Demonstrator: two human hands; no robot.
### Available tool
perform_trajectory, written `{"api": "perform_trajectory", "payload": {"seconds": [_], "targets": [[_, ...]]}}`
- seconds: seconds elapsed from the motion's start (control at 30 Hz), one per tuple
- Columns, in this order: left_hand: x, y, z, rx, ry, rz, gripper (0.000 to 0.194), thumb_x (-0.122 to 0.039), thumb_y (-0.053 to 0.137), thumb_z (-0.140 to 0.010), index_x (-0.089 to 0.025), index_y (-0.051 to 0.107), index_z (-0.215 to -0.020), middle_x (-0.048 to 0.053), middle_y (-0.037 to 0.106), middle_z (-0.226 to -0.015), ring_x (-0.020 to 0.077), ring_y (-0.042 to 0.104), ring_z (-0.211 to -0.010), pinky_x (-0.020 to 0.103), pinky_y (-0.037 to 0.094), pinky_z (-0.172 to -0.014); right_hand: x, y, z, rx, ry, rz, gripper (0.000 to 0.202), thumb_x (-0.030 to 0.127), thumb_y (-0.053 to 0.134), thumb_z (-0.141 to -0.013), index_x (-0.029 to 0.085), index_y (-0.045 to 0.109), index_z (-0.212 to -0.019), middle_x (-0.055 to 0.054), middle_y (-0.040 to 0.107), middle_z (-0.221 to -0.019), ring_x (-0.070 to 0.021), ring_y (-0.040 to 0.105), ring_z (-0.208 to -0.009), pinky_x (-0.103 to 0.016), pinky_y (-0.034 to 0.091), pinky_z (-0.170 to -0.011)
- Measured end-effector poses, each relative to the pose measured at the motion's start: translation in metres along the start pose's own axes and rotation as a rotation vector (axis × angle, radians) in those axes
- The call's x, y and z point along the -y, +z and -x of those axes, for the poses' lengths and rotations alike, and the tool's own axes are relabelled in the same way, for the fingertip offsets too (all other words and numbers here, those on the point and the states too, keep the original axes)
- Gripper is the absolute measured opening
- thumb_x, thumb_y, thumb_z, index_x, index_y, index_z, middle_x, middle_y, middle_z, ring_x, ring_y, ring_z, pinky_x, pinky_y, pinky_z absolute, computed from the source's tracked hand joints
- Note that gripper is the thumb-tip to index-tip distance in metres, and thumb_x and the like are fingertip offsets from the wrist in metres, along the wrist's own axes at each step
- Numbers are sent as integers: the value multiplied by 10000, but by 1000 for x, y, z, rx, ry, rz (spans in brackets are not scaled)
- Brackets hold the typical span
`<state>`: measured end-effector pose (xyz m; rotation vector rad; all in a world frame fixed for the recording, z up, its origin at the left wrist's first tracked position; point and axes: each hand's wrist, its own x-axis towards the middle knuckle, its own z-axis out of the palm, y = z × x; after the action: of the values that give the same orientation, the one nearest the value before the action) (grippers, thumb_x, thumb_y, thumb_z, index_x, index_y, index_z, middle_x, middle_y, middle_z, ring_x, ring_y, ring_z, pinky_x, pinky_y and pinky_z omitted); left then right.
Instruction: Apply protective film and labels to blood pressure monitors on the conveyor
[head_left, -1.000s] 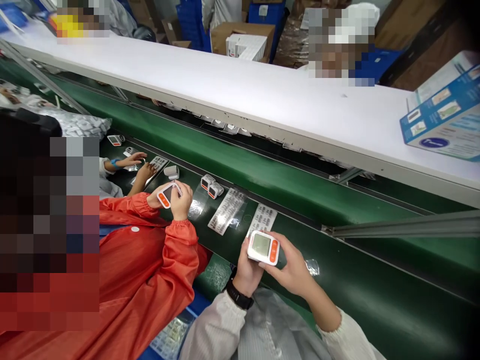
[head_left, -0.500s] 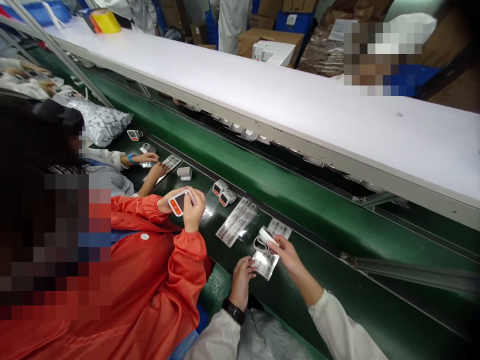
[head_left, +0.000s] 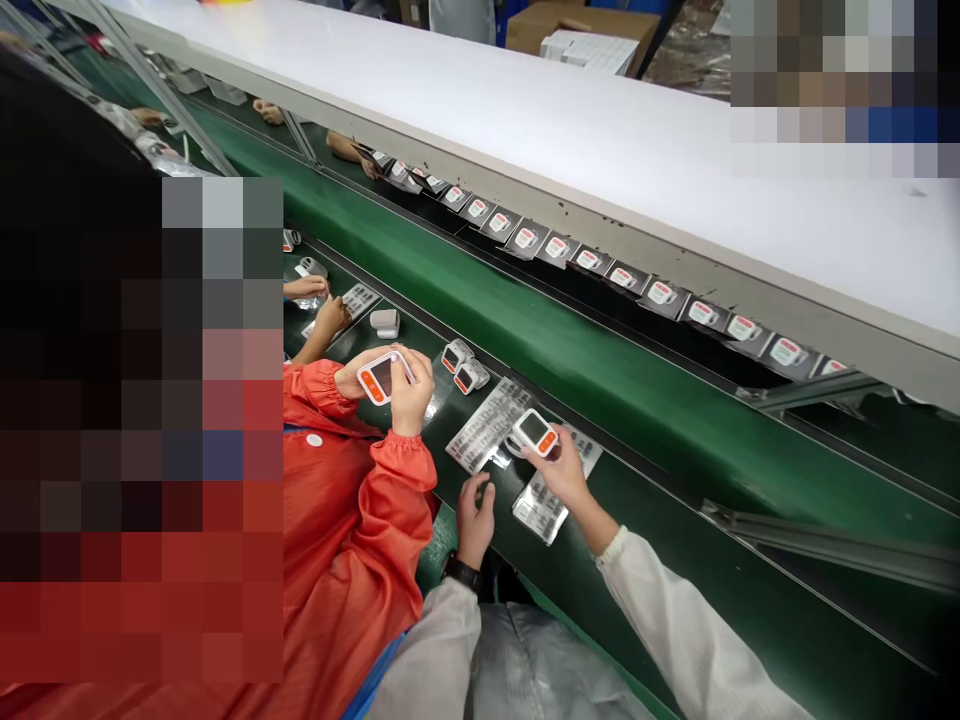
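A white monitor with a dark screen and orange buttons (head_left: 536, 432) is held in my right hand (head_left: 564, 468), its screen facing up and a white cuff partly visible behind it. My left hand (head_left: 475, 515) is raised near the table's front edge, fingers apart and holding nothing. Below the monitor lies a clear-wrapped label sheet (head_left: 540, 508), untouched by my left hand. Another printed sheet (head_left: 491, 425) lies to the left of the monitor, and part of a third (head_left: 585, 449) shows behind my right hand.
On my left, a person in red holds a similar monitor (head_left: 385, 378). Two more monitors (head_left: 465, 367) stand between us near the rail. Beyond the green belt (head_left: 600, 350), a row of boxes with printed device pictures (head_left: 661, 293) runs beneath a white shelf (head_left: 480, 110).
My right hand has turned the monitor so its screen and orange buttons face up. My left hand has let go of the wrapped sheet. The view has shifted, showing the row of boxes.
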<state>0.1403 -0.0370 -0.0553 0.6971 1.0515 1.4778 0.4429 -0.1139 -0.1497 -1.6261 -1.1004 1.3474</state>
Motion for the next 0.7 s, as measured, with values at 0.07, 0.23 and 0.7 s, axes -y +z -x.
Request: {"api": "perform_trajectory", "payload": {"seconds": [0.07,0.23,0.7], "targets": [[2,-1,0,29,68,-26,521,-725,438,-984,-310,739,-1078,95,702,-1242,290,396,-1557,528,514,-1182,0,-7,5,-38,-122,93,729,447,880,-659,257,572,-1292,-97,684,-1221,-298,680,-1065,-500,556,-1003],[6,-5,-9,37,197,-91,577,-795,485,-903,-323,768,-1080,109,663,-1363,234,90,-1660,476,158,-1383,2,-44,2,-58,-280,245,655,354,803,-677,228,613,-1291,-140,609,-1371,-373,568,-1282,-595,437,-1131],[-9,4,-5,0,192,-147,424,-619,398,-1014,-260,624,-1032,139,666,-1212,243,287,-1609,471,314,-1293,6,-101,-15,-43,-244,209,720,337,754,-740,241,497,-1405,-106,670,-1320,-269,702,-1129,-442,575,-981]]}}
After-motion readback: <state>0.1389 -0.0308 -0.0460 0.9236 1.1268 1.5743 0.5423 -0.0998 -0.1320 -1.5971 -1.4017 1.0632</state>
